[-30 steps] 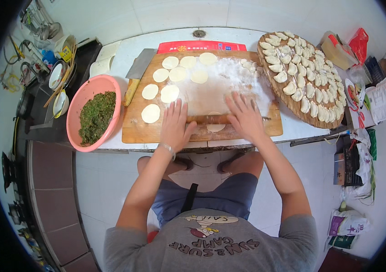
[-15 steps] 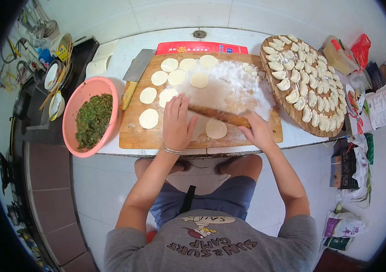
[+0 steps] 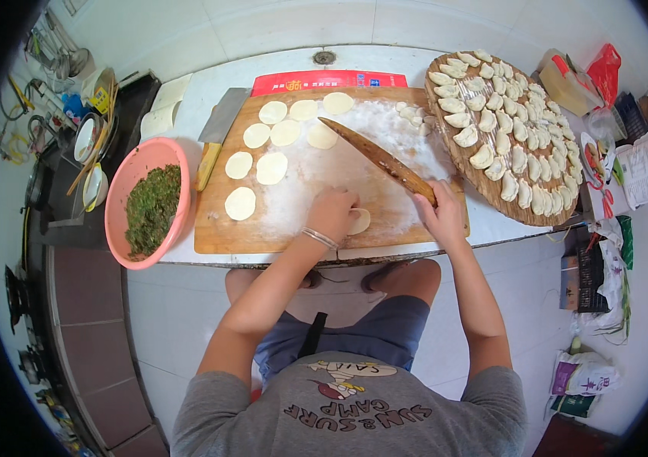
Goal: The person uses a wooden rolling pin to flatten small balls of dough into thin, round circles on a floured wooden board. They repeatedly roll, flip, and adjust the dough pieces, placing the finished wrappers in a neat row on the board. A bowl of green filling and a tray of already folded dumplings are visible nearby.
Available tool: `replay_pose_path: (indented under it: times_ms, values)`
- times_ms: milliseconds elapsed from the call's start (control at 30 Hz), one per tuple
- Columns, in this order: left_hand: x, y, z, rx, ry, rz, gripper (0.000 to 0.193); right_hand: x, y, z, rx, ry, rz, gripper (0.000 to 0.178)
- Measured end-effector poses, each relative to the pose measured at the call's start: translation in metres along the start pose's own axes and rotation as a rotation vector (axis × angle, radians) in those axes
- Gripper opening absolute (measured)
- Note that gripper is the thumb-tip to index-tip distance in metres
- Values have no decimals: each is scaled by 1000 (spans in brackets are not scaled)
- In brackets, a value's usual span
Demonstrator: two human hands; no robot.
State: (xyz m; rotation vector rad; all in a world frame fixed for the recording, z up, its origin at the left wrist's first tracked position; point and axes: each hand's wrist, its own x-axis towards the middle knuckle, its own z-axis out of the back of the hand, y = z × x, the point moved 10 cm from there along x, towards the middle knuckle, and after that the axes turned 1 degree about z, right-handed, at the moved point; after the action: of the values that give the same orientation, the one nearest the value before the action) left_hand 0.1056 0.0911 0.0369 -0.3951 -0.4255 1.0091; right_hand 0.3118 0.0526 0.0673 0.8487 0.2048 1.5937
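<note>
My right hand [image 3: 443, 213] is wrapped round the near right end of a brown wooden rolling pin [image 3: 379, 158], which slants to the far left over the floured wooden board [image 3: 221, 240]. Close to the board's front edge, my left hand [image 3: 333, 215] has its fingers curled at the rim of a small dough wrapper [image 3: 360, 222]. The hand covers part of that wrapper. Several rolled round wrappers [image 3: 271, 168] lie on the board's left and far side. Small dough pieces [image 3: 413, 116] sit in the flour [image 3: 392, 126] at the far right.
Right of the board, a round wooden tray [image 3: 465, 174] bears rows of dumplings [image 3: 520, 160]. A pink basin [image 3: 116, 221] of chopped green filling [image 3: 155, 206] stands at the left. Beside it a cleaver [image 3: 225, 114] lies along the board's edge. A red box [image 3: 329, 80] lies behind.
My left hand has left the pin's left end and come right and nearer, onto the small wrapper. The pin's left end has swung away from me, held by the right hand alone.
</note>
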Motion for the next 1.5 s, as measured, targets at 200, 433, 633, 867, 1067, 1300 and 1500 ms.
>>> replay_pose_path:
  times_ms: [200,433,633,867,1067,1300,1500]
  values:
    - [-8,-22,43,-425,-32,121,13,2,-2,3,20,-34,-8,27]
    - [-42,33,54,-120,-277,251,29,6,19,-2,-102,50,153,30]
    - [-74,17,74,220,-316,-20,52,-6,53,-36,-156,306,386,35]
    - [-28,61,49,382,-244,59,61,35,57,-69,-364,220,327,59]
    - [-94,35,43,215,-134,18,72,-18,66,-68,-359,392,446,72]
    - [-54,54,55,225,-193,97,67,9,71,-47,-140,253,409,36]
    - [-39,-20,80,7,-421,-198,47,10,26,-13,20,48,108,28]
